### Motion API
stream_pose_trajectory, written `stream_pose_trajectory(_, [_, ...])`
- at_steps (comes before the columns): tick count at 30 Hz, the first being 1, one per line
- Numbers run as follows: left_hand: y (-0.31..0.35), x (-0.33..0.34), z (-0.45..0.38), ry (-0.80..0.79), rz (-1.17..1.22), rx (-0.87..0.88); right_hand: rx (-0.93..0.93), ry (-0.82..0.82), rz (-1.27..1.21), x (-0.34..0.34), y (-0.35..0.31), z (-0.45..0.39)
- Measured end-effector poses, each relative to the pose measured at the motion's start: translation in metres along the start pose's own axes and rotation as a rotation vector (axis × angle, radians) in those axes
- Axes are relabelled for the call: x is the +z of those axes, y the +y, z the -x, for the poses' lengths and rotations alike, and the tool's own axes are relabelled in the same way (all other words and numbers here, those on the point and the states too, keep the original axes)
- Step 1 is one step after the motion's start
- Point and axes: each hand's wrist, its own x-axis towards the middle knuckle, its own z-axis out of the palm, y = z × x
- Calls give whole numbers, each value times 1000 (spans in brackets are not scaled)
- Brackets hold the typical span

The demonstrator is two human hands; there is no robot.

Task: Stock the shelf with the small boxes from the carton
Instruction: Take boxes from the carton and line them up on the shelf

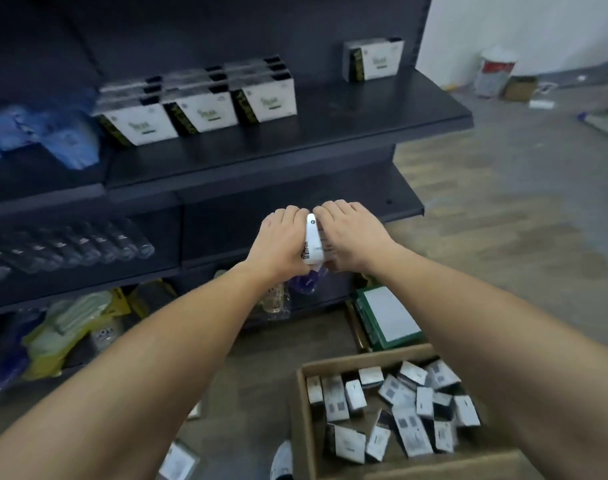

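A dark metal shelf (295, 133) is seen from the head camera, standing on a wood-patterned floor (503, 202) beside a white wall. A small white box (312, 242) is held between the left hand (281, 242) and the right hand (351, 237), each grip curled around it, in front of the shelf's lower tiers. The box is judged light, stiff and easily dented, so it is best taken by its flat sides. On the upper board, four stacks of larger boxes (198, 109) are counted. In the carton (304, 410) on the floor, some twenty small boxes are left, an exact count being prevented by blur.
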Motion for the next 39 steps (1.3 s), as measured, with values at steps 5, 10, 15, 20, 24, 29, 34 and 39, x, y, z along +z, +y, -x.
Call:
stream_pose_trajectory(5, [-70,-63,26,102,-105,-147,-171,142,31,-57,-51,-68])
stream_pose_trajectory(10, [-139,-102,49,161,-190,-222,-267,217,83,-93,-104,-122])
stream_pose_trajectory(15, [-205,-119,53,199,-205,-211,-275,256,120,-110,-144,-174])
stream_pose_trajectory(20, [-270,-132,43,176,-188,-186,-247,277,148,-118,-175,-228])
stream_pose_trajectory(24, [-314,-140,33,165,-191,-138,-207,300,149,-121,-193,-266])
stream_pose_trajectory(29, [-348,-139,26,176,-138,-116,-154,320,105,-121,-209,-292])
stream_pose_trajectory(34, [-361,-139,12,206,-103,-77,-121,299,136,-120,-206,-300])
stream_pose_trajectory(39, [-351,-141,-7,198,-76,-56,-66,281,128,-111,-185,-310])
